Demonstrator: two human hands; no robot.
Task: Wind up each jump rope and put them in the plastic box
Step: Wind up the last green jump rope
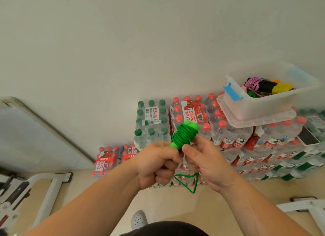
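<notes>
Left hand (158,163): fist curled round the handle ends of the green jump rope (186,133), held in mid-air.
Right hand (207,165): touches the left, fingers curled on the cord; grip partly hidden.
Loose loop (192,184): hangs between the wrists.
Plastic box (255,105): upper right on bottle packs (233,135), open air between; contents hard to make out.

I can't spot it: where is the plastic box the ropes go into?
In the head view, the plastic box sits upper right, atop the stacked water bottle packs against the wall.
</notes>
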